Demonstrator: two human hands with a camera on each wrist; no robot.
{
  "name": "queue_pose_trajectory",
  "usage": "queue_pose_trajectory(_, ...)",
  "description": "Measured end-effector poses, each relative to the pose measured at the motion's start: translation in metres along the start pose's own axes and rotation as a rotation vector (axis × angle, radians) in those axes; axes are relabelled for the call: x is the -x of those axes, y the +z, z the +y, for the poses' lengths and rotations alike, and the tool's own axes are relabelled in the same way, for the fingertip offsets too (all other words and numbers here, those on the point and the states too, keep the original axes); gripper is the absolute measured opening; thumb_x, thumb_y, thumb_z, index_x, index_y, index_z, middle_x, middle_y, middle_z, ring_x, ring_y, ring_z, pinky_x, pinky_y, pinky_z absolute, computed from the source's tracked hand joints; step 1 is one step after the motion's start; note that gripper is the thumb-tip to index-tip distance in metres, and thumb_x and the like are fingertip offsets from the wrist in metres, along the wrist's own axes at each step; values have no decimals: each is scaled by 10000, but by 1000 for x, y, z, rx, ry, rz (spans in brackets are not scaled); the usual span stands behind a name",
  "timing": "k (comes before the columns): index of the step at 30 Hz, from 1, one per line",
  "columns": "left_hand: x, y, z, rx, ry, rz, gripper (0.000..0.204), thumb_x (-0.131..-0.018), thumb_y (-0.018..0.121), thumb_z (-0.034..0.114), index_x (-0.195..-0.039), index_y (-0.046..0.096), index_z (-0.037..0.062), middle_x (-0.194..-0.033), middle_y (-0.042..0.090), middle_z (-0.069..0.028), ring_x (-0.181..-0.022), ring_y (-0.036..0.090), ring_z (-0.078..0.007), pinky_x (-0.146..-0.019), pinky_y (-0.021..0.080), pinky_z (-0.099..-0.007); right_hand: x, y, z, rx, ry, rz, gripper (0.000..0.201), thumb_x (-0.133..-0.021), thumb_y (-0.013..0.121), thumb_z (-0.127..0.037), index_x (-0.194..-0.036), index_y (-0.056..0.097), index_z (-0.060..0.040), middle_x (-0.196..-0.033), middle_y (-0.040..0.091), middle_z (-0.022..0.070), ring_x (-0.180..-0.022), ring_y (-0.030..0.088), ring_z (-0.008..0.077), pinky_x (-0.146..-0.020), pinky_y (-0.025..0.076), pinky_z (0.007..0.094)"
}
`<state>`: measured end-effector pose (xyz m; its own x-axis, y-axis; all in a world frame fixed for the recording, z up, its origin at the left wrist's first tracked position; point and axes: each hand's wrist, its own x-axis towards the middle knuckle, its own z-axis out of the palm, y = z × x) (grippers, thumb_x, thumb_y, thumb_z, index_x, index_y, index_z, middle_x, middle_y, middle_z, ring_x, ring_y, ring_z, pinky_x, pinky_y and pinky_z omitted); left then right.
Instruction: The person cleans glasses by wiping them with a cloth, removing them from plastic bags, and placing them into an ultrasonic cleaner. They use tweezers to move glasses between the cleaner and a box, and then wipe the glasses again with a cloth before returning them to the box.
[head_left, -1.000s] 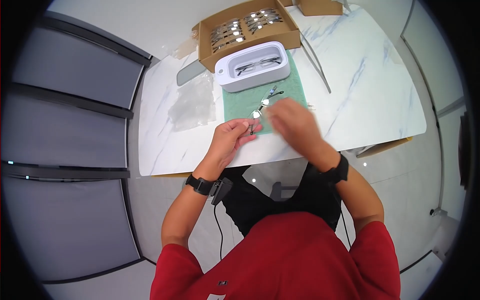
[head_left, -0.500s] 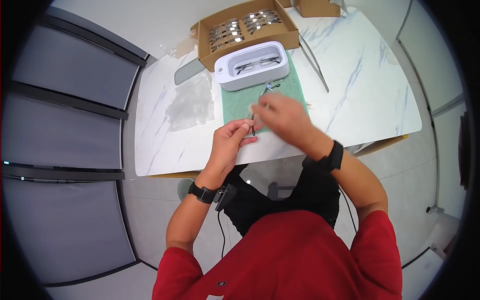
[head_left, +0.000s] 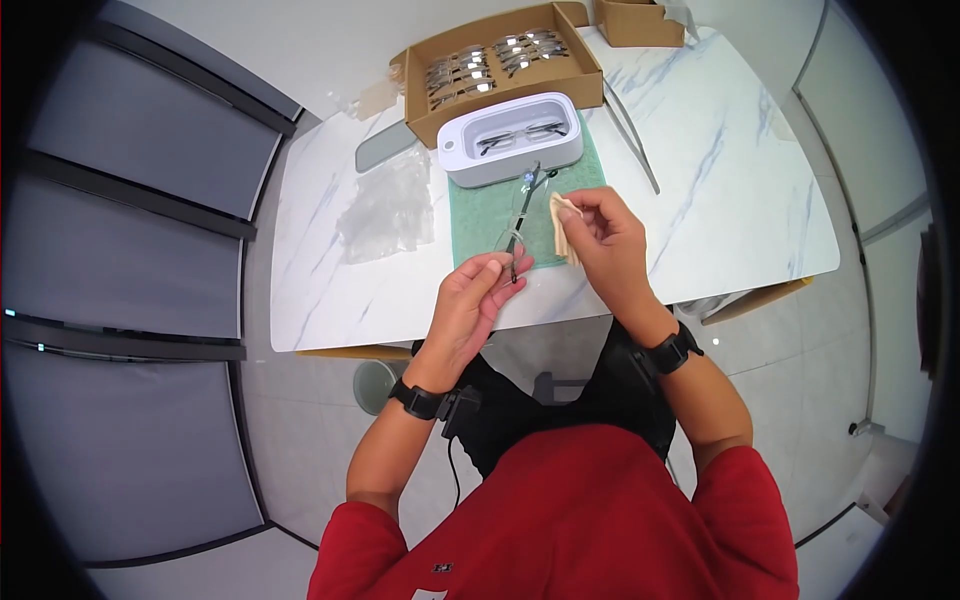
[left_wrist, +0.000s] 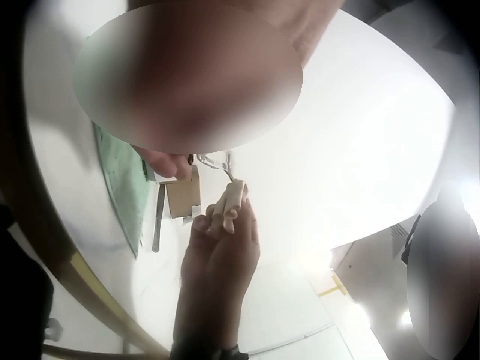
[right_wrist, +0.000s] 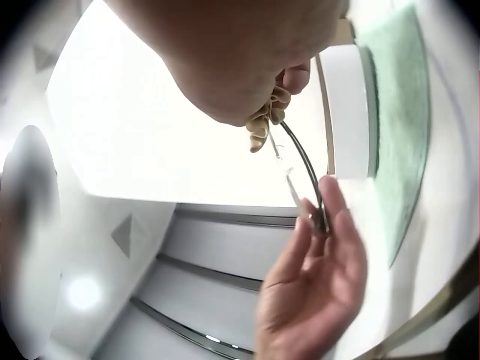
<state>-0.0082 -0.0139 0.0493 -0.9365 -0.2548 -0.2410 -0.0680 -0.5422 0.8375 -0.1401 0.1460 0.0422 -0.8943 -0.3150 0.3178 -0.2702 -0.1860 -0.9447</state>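
Note:
In the head view the left hand (head_left: 468,308) pinches one end of a pair of glasses (head_left: 519,222), held slanting above the green cloth (head_left: 475,215). The right hand (head_left: 607,245) grips a cream-coloured cloth (head_left: 562,232) just right of the lenses, with a small gap between them. From the right wrist view, the left hand (right_wrist: 315,292) has thumb and fingers round the end of the glasses (right_wrist: 304,157), and the cream cloth (right_wrist: 259,129) bunches under the right hand. The left wrist view shows the right hand (left_wrist: 219,262) holding the cream cloth (left_wrist: 228,210).
A white basin (head_left: 510,175) with glasses inside stands on the green cloth's far part. Behind it is a cardboard box (head_left: 590,88) holding several pairs. Clear plastic bags (head_left: 388,212) and a grey case (head_left: 384,147) lie left; a long thin strip (head_left: 632,140) lies right.
The right hand has drawn back to the right from the glasses, bringing the cream cloth into plain view. The left hand still pinches the glasses, which now stand slightly steeper.

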Motion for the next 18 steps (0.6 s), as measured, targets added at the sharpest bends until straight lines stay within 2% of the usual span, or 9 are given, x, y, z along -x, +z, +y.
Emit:
queue_pose_trajectory(3, 2, 6, -2, 26, -12, -65, 250, -1026, 607, 192, -1153, 632, -22, -1314, 616, -173, -1277, 575, -306, -1074, 478, -471, 11, -2, 0, -158, 220, -148, 146, -979, 647, -85, -1084, 660, 16, -903, 697, 33, -804, 665, 72, -657, 528, 242)
queue_pose_trajectory(6, -2, 0, -13, 43, -26, -116, 243, -1027, 607, 205, -1141, 639, -7, -1252, 636, -132, -1214, 596, -260, -1077, 471, -489, 13, 4, -3, -437, 310, -212, 197, -980, 647, -97, -1132, 640, 29, -924, 720, 79, -839, 687, 99, -712, 538, 232)
queue_pose_trajectory(9, 2, 6, -14, 54, -23, -70, 204, -1043, 565, 143, -1131, 653, -19, -1168, 654, -99, -1187, 612, -235, -1043, 516, -460, 15, 6, 2, -474, 332, -251, 221, -982, 643, -102, -1157, 632, 33, -967, 727, 90, -883, 701, 118, -764, 548, 241)
queue_pose_trajectory(15, 5, 7, -15, -14, -12, -56, 219, -1046, 556, 132, -1156, 647, -34, -1166, 666, -121, -1145, 638, -235, -1025, 535, -435, 22, 6, -10, -547, 405, -289, 229, -992, 631, -121, -1167, 639, 27, -998, 726, 86, -898, 700, 120, -800, 548, 258)
queue_pose_trajectory(18, 5, 9, -13, -74, -10, -32, 228, -1050, 560, 167, -1154, 649, -15, -1174, 678, -124, -1153, 642, -243, -1033, 522, -438, 18, 3, -10, -421, 411, -401, 217, -985, 601, -125, -1145, 672, 3, -1005, 697, 35, -890, 634, 85, -795, 504, 241)
